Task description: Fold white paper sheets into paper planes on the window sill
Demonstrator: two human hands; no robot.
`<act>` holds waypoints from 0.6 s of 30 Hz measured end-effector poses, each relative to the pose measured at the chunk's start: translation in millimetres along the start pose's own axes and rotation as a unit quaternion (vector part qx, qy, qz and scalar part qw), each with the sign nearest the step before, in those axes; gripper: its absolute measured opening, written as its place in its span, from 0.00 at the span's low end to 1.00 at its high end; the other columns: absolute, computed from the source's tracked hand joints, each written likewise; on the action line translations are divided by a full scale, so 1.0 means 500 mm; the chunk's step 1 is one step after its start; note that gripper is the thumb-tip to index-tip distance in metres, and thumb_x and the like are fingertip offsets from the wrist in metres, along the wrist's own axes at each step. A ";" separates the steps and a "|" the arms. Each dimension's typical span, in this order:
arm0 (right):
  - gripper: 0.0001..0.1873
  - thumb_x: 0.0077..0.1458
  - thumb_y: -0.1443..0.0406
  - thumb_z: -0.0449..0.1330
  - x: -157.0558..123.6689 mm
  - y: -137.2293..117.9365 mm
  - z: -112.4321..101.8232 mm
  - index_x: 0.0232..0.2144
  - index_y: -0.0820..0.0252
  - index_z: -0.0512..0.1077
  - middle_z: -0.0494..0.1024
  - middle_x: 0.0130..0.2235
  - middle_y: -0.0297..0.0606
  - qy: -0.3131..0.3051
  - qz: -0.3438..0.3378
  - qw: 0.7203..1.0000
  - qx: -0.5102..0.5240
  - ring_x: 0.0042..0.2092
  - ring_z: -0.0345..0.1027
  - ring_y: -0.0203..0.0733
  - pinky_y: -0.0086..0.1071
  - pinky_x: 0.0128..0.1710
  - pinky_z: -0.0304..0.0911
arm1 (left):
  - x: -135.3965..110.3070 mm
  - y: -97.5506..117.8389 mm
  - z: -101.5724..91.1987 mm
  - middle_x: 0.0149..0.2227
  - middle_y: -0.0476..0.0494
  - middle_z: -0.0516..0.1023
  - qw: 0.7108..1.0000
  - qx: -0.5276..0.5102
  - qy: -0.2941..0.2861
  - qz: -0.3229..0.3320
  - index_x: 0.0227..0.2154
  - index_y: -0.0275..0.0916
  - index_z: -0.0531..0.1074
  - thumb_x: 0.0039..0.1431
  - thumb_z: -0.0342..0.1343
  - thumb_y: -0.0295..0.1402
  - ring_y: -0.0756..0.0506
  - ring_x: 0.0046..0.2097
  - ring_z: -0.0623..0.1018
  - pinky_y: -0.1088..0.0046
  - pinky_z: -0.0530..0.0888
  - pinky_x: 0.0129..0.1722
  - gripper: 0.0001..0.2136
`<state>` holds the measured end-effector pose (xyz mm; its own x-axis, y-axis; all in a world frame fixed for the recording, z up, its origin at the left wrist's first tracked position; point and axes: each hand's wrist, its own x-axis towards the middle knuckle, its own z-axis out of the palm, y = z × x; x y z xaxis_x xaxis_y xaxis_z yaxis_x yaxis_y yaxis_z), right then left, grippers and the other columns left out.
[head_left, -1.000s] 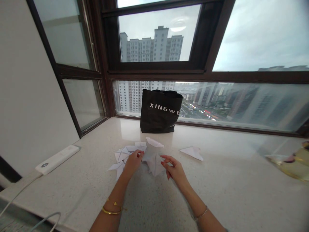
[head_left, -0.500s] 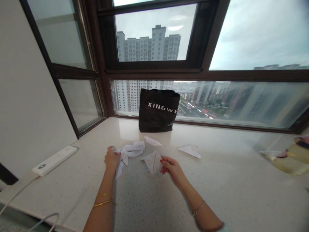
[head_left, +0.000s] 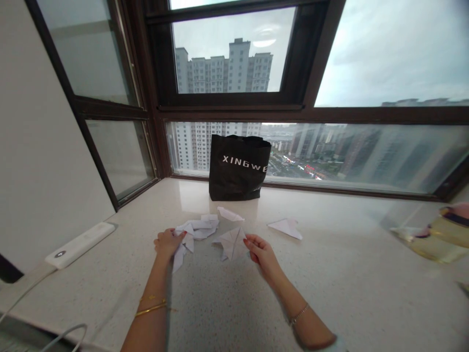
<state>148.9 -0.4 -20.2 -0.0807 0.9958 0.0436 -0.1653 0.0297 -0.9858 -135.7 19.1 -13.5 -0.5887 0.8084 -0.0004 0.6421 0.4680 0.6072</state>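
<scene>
My right hand (head_left: 259, 250) pinches the right edge of a folded white paper piece (head_left: 230, 240), held just over the counter. On the left, my left hand (head_left: 169, 242) has its thumb and fingers closed on a piece of folded paper (head_left: 188, 237) at the near end of a loose pile of white folded papers (head_left: 202, 226). Parts of that pile are hidden by my fingers. A flat folded paper strip (head_left: 230, 214) rests behind the held piece, and a triangular folded paper (head_left: 286, 228) lies to the right.
A black bag (head_left: 237, 168) with white letters stands against the window at the back. A white power strip (head_left: 81, 244) with a cable lies at the left edge. At the far right is a yellowish transparent container (head_left: 445, 239). The pale speckled counter (head_left: 330, 293) extends underneath.
The paper in my right hand has tilted, its folds showing differently. My left hand has turned slightly, its thumb lying further over the folded paper. The view has shifted a little.
</scene>
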 end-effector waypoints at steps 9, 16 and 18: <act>0.18 0.37 0.54 0.63 -0.004 -0.005 0.004 0.28 0.61 0.70 0.64 0.17 0.25 -0.012 0.004 1.000 -0.001 0.15 0.46 0.25 0.24 0.15 0.36 | -0.018 0.010 -0.006 0.44 0.35 0.69 0.999 0.032 0.001 0.006 0.37 0.41 0.65 0.42 0.56 0.40 0.33 0.48 0.68 0.56 0.66 0.41 0.18; 0.18 0.36 0.54 0.63 -0.006 -0.006 0.005 0.28 0.61 0.69 0.66 0.19 0.26 -0.011 0.019 1.000 0.005 0.15 0.48 0.24 0.23 0.14 0.38 | -0.011 0.008 -0.014 0.34 0.45 0.72 0.971 -0.221 0.055 0.074 0.50 0.39 0.55 0.42 0.55 0.33 0.45 0.34 0.74 0.69 0.70 0.34 0.29; 0.18 0.36 0.54 0.63 -0.006 -0.006 0.005 0.28 0.61 0.69 0.67 0.20 0.26 -0.010 0.018 1.000 0.007 0.15 0.48 0.24 0.23 0.14 0.38 | -0.014 0.012 -0.019 0.35 0.45 0.73 0.956 -0.271 0.056 0.103 0.46 0.39 0.62 0.42 0.54 0.34 0.45 0.36 0.74 0.70 0.70 0.34 0.24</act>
<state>147.0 -3.8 -17.0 -0.1063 0.9943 0.0109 -0.1756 -0.0079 -0.9844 -132.4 13.0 -2.5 -0.5455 0.8062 0.2290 0.4194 0.0260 0.9074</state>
